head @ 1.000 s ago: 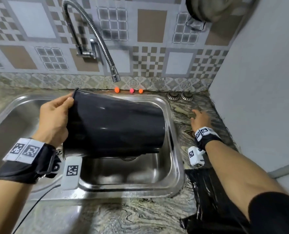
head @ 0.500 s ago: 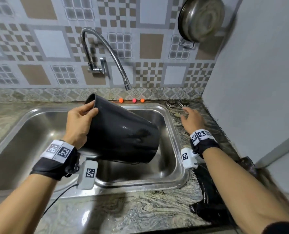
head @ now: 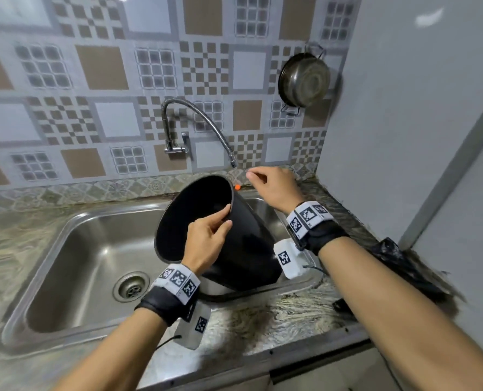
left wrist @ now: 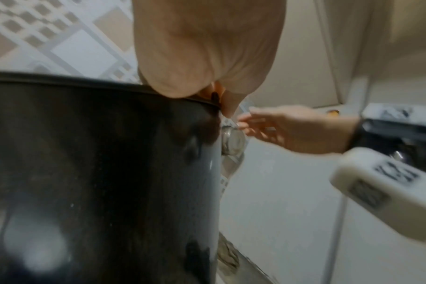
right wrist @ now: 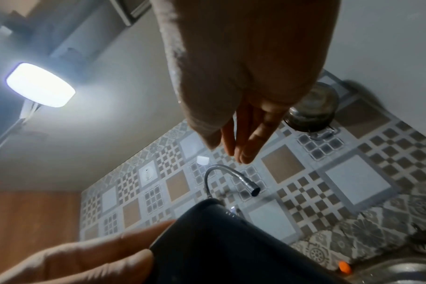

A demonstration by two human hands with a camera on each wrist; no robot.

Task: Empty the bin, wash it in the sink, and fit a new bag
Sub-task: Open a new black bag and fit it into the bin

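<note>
The black bin [head: 243,249] stands tilted in the right end of the steel sink [head: 74,249], its open mouth turned up and to the left, just below the tap's spout [head: 232,163]. My left hand [head: 225,218] grips the bin's near rim, fingers inside and thumb outside; the left wrist view shows the same hand [left wrist: 207,57] on the bin's rim [left wrist: 97,173]. My right hand [head: 271,184] hovers beside the spout tip, fingers loosely straight, holding nothing. In the right wrist view the right hand's fingers [right wrist: 241,146] point at the tap [right wrist: 243,182] above the bin [right wrist: 231,249].
A crumpled black bag [head: 404,266] lies on the stone counter at the right, against the grey wall. A steel pan [head: 303,79] hangs on the tiled wall. The drain [head: 131,286] sits at the sink's left. A small orange ball [head: 237,187] rests behind the sink.
The bin has swung from lying on its side to mouth-up under the spout. My right hand has lifted off the counter and moved up to the spout tip.
</note>
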